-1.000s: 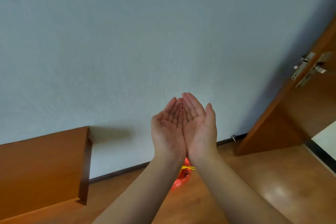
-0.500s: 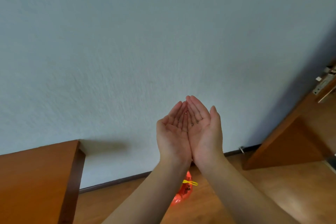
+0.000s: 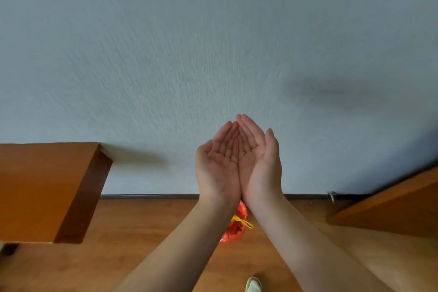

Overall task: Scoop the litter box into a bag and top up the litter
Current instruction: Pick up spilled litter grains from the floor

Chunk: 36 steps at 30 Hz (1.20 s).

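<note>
My left hand [image 3: 218, 163] and my right hand [image 3: 259, 159] are raised in front of the pale wall, palms up, their inner edges pressed together into a cup. The fingers are straight and relaxed and nothing large lies in them; a few tiny dark specks show on the fingers. On the wooden floor below, mostly hidden behind my wrists, lies a red plastic bag [image 3: 235, 229] tied with a yellow string. No litter box or scoop is in view.
A wooden furniture top [image 3: 40, 187] juts in from the left. A wooden door [image 3: 391, 211] stands at the right with a metal door stop [image 3: 332, 195] at the baseboard. The tip of a pale shoe [image 3: 253, 285] shows at the bottom edge.
The view has tilted down and turned left: more floor, the shoe tip and more of the furniture top appear, while the door handle has left the frame. My cupped hands keep the same pose.
</note>
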Each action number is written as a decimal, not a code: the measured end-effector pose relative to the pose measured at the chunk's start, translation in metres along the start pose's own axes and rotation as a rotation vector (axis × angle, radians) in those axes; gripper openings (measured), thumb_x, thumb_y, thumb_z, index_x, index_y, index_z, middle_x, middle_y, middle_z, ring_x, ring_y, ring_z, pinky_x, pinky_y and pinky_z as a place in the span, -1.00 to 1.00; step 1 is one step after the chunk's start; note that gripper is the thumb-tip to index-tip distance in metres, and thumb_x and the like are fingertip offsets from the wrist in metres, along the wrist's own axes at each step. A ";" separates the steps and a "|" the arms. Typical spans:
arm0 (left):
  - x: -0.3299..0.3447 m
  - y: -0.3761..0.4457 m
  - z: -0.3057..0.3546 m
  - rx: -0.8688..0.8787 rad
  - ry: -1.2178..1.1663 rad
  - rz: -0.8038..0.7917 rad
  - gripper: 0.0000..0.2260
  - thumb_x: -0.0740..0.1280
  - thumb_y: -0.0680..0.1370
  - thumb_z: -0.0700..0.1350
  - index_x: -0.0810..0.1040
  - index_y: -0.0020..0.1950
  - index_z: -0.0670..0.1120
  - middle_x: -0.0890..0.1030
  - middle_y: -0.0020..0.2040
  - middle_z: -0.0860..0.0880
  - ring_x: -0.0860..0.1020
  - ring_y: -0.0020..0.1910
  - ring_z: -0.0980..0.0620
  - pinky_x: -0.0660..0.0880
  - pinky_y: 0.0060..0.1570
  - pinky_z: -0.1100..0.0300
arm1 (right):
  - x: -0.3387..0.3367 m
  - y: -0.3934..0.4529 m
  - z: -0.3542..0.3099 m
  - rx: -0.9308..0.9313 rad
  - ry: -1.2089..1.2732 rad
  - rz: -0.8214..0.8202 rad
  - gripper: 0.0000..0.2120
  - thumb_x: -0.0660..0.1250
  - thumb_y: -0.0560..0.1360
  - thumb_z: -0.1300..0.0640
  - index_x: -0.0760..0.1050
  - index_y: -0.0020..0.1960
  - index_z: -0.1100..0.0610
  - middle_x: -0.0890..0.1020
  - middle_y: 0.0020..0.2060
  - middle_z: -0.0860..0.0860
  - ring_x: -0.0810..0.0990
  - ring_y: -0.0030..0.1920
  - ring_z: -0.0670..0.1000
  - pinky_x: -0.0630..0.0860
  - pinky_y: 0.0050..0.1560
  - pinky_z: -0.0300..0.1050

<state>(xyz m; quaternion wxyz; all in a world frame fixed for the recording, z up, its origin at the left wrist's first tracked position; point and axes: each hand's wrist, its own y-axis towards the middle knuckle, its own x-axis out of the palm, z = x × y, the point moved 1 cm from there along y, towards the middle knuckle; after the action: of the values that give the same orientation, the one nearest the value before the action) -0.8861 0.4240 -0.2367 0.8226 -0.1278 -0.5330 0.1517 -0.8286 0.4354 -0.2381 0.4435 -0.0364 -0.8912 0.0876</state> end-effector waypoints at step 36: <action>-0.505 0.273 -0.204 -0.006 -0.044 0.073 -0.60 0.06 0.62 -0.11 0.54 0.26 -0.29 0.62 0.19 -0.24 0.57 0.24 -0.13 0.36 0.40 0.01 | -0.448 0.165 0.381 0.129 0.067 0.140 -0.45 -0.04 0.64 -0.10 0.50 0.27 0.28 0.62 0.18 0.15 0.57 0.24 0.09 0.42 0.29 -0.04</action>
<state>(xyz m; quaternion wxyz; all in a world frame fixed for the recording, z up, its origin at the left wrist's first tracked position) -0.9254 0.4704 -0.8429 0.8042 -0.1460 -0.5464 0.1828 -0.8642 0.4858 -0.8458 0.4673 -0.0729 -0.8637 0.1744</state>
